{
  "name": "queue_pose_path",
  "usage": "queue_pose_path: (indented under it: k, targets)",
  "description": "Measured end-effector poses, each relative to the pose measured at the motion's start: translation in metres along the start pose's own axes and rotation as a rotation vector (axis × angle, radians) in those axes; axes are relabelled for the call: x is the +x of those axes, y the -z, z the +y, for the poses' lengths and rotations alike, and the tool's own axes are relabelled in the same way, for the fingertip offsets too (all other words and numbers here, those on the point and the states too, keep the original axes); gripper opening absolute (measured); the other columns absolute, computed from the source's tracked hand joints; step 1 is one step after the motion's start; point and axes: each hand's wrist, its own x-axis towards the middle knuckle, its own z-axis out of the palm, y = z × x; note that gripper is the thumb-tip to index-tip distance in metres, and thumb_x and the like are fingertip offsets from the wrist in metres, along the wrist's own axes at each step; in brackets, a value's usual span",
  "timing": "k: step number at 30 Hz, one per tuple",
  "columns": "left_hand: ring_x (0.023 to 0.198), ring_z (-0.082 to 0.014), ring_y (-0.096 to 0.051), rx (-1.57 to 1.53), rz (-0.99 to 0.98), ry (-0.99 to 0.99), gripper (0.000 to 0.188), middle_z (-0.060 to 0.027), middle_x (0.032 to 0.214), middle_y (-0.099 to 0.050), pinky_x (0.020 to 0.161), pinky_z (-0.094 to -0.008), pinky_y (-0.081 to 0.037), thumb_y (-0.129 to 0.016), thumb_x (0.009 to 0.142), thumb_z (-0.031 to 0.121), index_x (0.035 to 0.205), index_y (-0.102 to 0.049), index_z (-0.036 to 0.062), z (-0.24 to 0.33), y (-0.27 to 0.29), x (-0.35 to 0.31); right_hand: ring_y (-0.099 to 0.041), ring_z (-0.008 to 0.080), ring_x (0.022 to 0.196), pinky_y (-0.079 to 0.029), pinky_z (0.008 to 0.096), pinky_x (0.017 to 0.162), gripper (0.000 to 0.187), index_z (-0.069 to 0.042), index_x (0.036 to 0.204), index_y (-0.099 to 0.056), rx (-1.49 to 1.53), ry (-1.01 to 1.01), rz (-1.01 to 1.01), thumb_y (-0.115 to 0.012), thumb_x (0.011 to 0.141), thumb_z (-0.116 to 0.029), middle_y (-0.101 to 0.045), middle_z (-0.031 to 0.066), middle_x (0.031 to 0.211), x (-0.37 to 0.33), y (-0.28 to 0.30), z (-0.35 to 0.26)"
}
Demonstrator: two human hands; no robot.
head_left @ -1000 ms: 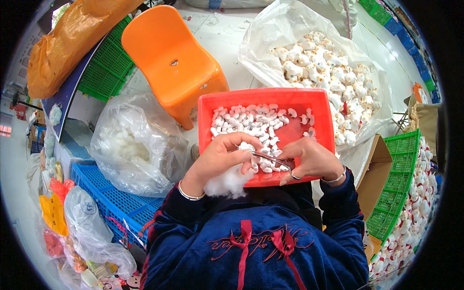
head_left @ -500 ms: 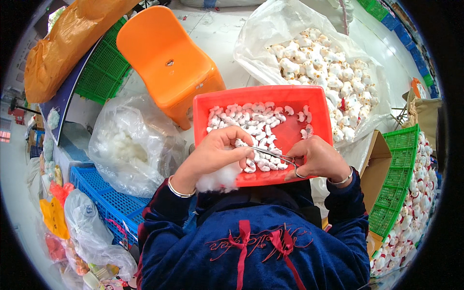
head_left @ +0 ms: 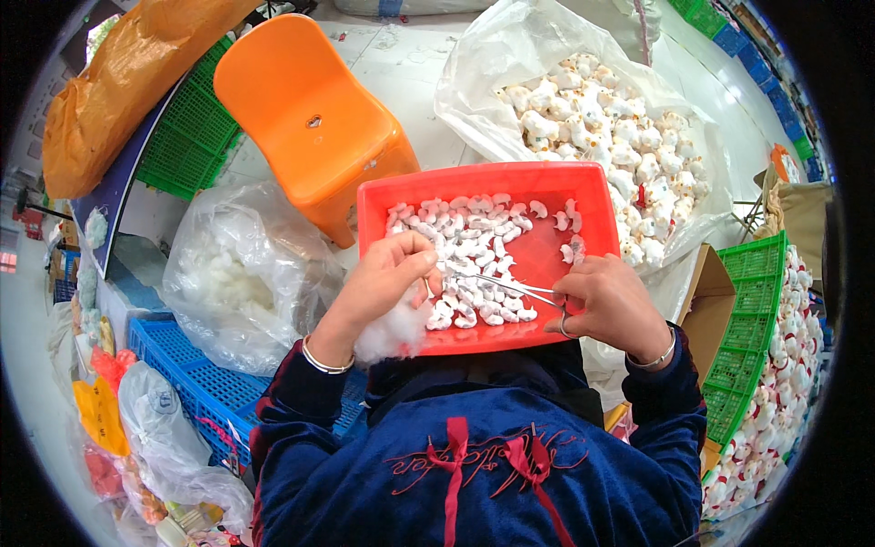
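My right hand (head_left: 612, 303) is closed on metal forceps (head_left: 527, 289) with scissor-like ring handles. Their thin tips point left over the red tub (head_left: 597, 187) in front of me. A white tuft of fluffy stuffing (head_left: 394, 334) hangs under my closed left hand (head_left: 387, 281), held in its lower fingers. The thumb and forefinger of that hand are brought together; whether a small piece sits between them is hard to see. Many small, curved white stuffed pieces (head_left: 497, 228) lie in the tub, mostly at its left and middle. The forceps tips are apart from my left hand.
An orange chair (head_left: 314, 118) stands beyond the tub. Left of it sits a clear bag of stuffing (head_left: 228, 278), near a blue crate (head_left: 205, 378). At the far right is a large clear bag of white plush pieces (head_left: 629, 146). Green crates (head_left: 752, 301) line the right side.
My hands have moved apart: the left went left with the stuffing, and the forceps drew back right from its fingers. The whole view has shifted slightly.
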Motion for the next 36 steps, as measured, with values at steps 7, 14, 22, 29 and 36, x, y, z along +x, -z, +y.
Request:
queue_pose_path:
  k: [7, 14, 22, 29, 36]
  targets:
    - [0.058, -0.0080, -0.054, 0.153, -0.050, 0.092, 0.023, -0.0077, 0.078, -0.069, 0.054, -0.0229, -0.043, -0.065, 0.102, 0.019, 0.085, -0.063, 0.0030, -0.010, -0.006, 0.014, -0.062, 0.0253, 0.091, -0.048, 0.0411, 0.078, 0.027, -0.011, 0.085, -0.069, -0.308, 0.019, 0.055, -0.086, 0.067, -0.021, -0.063, 0.0039, 0.086, 0.000, 0.012, -0.014]
    - [0.062, -0.0074, -0.058, -0.071, -0.027, 0.075, 0.022, -0.0056, 0.083, -0.070, 0.059, -0.0233, -0.046, -0.070, 0.101, 0.023, 0.094, -0.070, 0.0018, -0.017, -0.007, 0.014, -0.058, 0.0265, 0.094, -0.047, 0.0407, 0.081, 0.029, -0.011, 0.088, -0.064, -0.328, 0.004, 0.166, -0.084, 0.068, -0.018, -0.060, 0.0052, 0.090, 0.003, 0.003, -0.021]
    - [0.063, -0.0068, -0.057, -0.096, -0.029, 0.098, 0.019, -0.0045, 0.082, -0.069, 0.060, -0.0211, -0.045, -0.069, 0.101, 0.021, 0.097, -0.069, 0.0027, -0.022, -0.006, 0.012, -0.056, 0.0270, 0.097, -0.044, 0.0411, 0.082, 0.032, -0.012, 0.094, -0.063, -0.311, 0.016, 0.231, -0.083, 0.069, -0.015, -0.058, 0.0051, 0.093, 0.003, -0.004, -0.019]
    - [0.070, -0.0074, -0.059, -0.244, 0.080, 0.001, 0.012, -0.0006, 0.084, -0.067, 0.065, -0.0217, -0.048, -0.071, 0.099, 0.009, 0.107, -0.071, 0.0005, -0.015, -0.018, 0.006, -0.058, 0.0308, 0.100, -0.049, 0.0415, 0.088, 0.045, -0.007, 0.107, -0.064, -0.263, -0.021, 0.122, -0.086, 0.069, -0.016, -0.060, 0.0107, 0.097, 0.001, -0.010, -0.020]
    - [0.081, -0.0121, -0.069, -0.208, 0.124, -0.128, 0.020, -0.0081, 0.096, -0.073, 0.075, -0.0247, -0.056, -0.068, 0.099, 0.006, 0.117, -0.071, -0.0024, -0.011, -0.013, -0.002, -0.067, 0.0344, 0.094, -0.055, 0.0442, 0.082, 0.037, -0.003, 0.108, -0.067, 0.037, -0.047, -0.065, -0.080, 0.077, -0.019, -0.067, 0.0142, 0.095, -0.005, -0.016, -0.007]
